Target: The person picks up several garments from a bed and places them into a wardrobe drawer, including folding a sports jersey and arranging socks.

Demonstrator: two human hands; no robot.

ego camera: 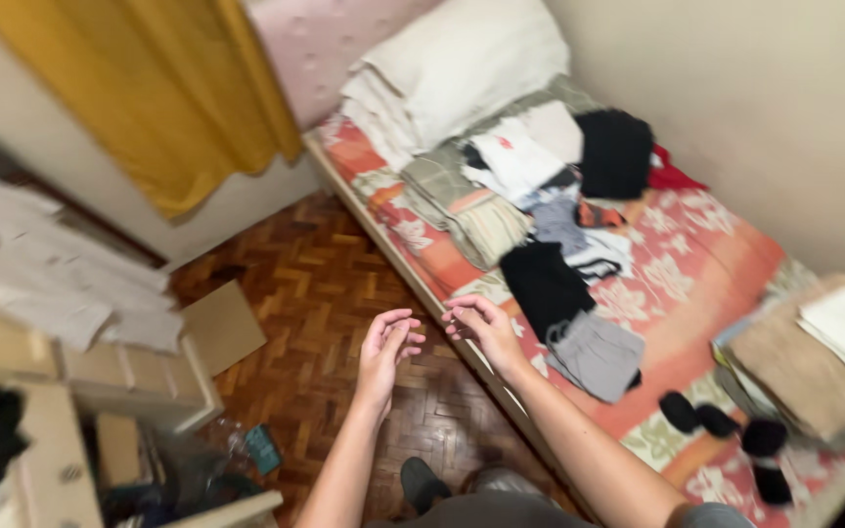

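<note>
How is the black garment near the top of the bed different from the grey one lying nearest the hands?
The black garment is dark and bunched into a thick lump by the wall; the grey garment is pale, flatter and spread out near the bed's edge. The black one lies far from the right hand and left hand; the grey one lies close. Both rest untouched on the floral bedspread.

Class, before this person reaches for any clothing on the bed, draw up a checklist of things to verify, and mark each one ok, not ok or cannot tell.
1. Left hand empty: ok.
2. Right hand empty: ok, fingers curled, nothing seen in them.
3. Black garment and grey shorts nearest the right hand, uncovered: ok.
4. Clothes sorted: not ok, loose heap mid-bed.
5. Bed has bare cover for folding: ok.
6. Dark socks paired: cannot tell.
</note>
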